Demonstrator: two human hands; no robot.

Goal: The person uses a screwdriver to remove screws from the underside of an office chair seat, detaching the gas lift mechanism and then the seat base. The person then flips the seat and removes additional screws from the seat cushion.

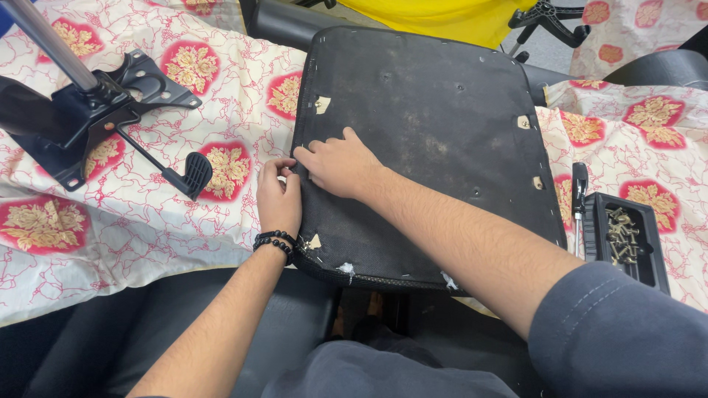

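Note:
A black chair seat cushion (435, 133) lies upside down on a floral cloth, its dusty underside facing up. My left hand (279, 197), with a black bead bracelet on the wrist, grips the cushion's left edge. My right hand (338, 163) presses on the fabric at that same edge, fingers touching the left hand's fingertips. Small holes and torn spots dot the underside near the edges.
A black metal chair mechanism (88, 110) with a lever and a silver gas cylinder lies at the left. A black tray of screws (625, 239) and a screwdriver (579, 203) sit at the right. A white and red floral cloth (147, 214) covers the surface. A black chair base (549, 18) is at the top.

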